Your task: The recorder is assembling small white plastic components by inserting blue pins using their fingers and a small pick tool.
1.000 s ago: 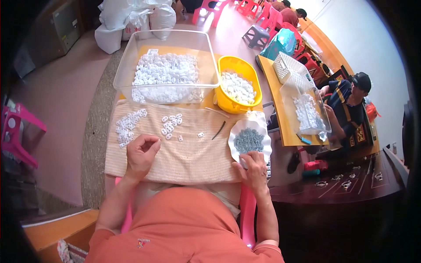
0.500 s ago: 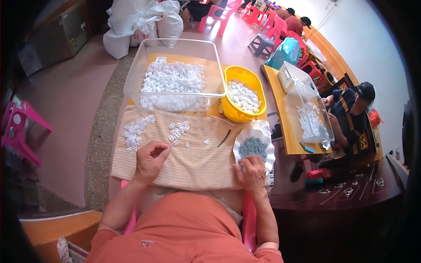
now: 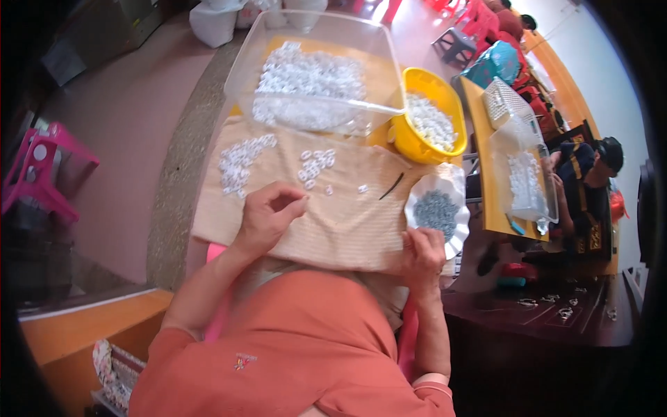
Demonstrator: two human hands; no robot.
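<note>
While left hand (image 3: 271, 215) has fingers pressed together, I cannot tell if right hand (image 3: 425, 254), fingers curled, pinches anything; bumping white dish (image 3: 456, 243) could spill its grey pieces (image 3: 435, 211).

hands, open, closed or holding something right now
Left hand: closed in a pinch; whether it holds anything cannot be told.
Right hand: fingers curled at the white dish; whether closed or holding cannot be told.

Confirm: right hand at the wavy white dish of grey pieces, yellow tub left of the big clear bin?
One error: the yellow tub stands right of the big clear bin, per the head view. Right hand at the wavy white dish of grey pieces.
</note>
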